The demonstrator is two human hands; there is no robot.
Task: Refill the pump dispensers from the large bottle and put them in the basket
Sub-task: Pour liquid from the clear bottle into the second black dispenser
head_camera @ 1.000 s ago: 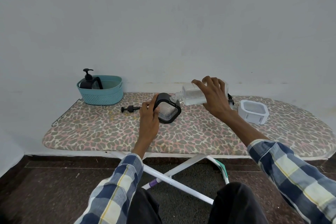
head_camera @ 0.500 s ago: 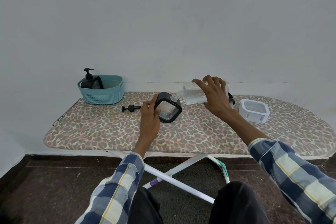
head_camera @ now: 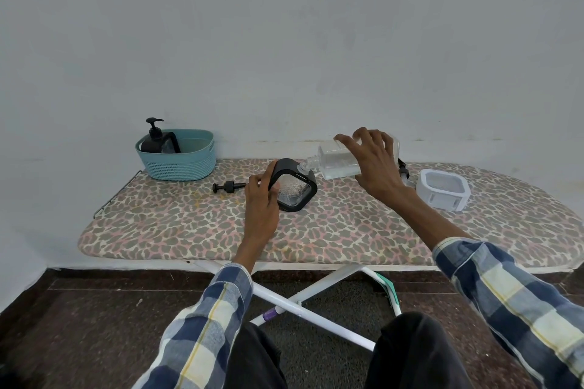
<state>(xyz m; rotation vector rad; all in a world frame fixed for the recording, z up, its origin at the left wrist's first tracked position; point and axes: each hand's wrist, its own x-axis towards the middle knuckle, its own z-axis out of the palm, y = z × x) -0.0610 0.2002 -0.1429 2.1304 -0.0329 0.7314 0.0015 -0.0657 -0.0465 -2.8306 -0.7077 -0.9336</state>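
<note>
My left hand (head_camera: 261, 199) grips the left side of a black-framed clear dispenser (head_camera: 295, 191) that stands tilted on the ironing board (head_camera: 177, 224), its pump off. My right hand (head_camera: 374, 164) holds the large clear bottle (head_camera: 336, 163) tipped on its side, neck touching the dispenser's opening. The loose black pump head (head_camera: 228, 187) lies on the board left of my left hand. A teal basket (head_camera: 180, 161) at the far left holds another black pump dispenser (head_camera: 158, 140). A white-framed dispenser (head_camera: 442, 188) lies at the right, with a second pump (head_camera: 403, 169) partly hidden behind my right wrist.
The board stands against a plain pale wall (head_camera: 284, 41). Its white crossed legs (head_camera: 300, 303) and dark floor show below, close to my knees. Bare patterned cover stretches along the front edge and far right end.
Almost nothing differs. Both hands hold the same pose with the bottle's neck at the dispenser's opening; the bottle may have tipped slightly further.
</note>
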